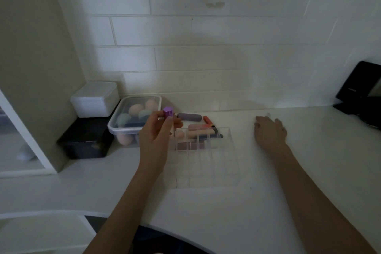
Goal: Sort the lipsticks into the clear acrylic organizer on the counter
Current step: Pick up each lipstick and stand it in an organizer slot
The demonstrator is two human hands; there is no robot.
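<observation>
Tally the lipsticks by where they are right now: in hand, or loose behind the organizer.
In the left hand: 1, the purple-capped lipstick.
Loose on the counter behind the clear organizer: at least 4, including a mauve lipstick and an orange lipstick.
Total: at least 5; blur hides any more.

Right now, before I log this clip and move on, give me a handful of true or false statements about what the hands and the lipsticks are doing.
1. The left hand holds a lipstick with a purple cap. True.
2. The right hand grips a lipstick. False: it rests on the white counter, fingers spread, holding nothing.
3. The clear acrylic organizer sits between the two hands. True.
4. All lipsticks are slotted upright in the organizer. False: several, including a mauve one, lie loose on the counter behind it.
5. The lidded tub left of the organizer holds lipsticks. False: it holds rounded makeup sponges.
</observation>
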